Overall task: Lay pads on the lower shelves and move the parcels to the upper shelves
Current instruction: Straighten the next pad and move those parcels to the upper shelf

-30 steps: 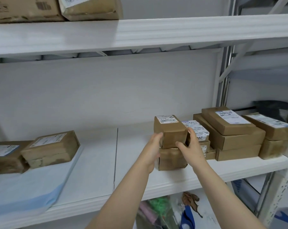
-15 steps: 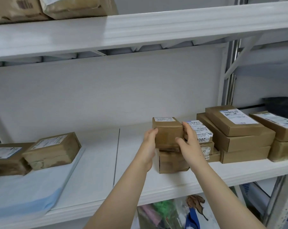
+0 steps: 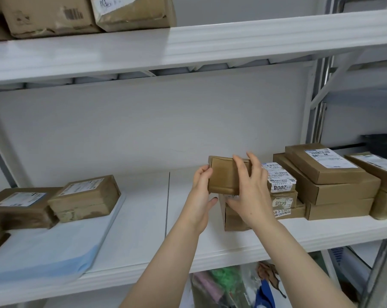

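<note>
Shelving: upper shelf [image 3: 210, 47] carries parcels at left end; lower shelf [image 3: 143, 218] beneath it. Pad [image 3: 54, 247], blue-edged, covers only left part of lower shelf, two parcels [image 3: 85, 197] sitting on it. Stack of boxes [image 3: 326, 181] at right, on unpadded board. Small parcel [image 3: 224, 177] tilted atop nearer pile; cannot tell if lifted free. Left hand [image 3: 200, 196] curls round its left edge, right hand [image 3: 250, 196] wraps front and top. Step, likely: taking parcel up. Next: raise past shelf lip, set down level.
</note>
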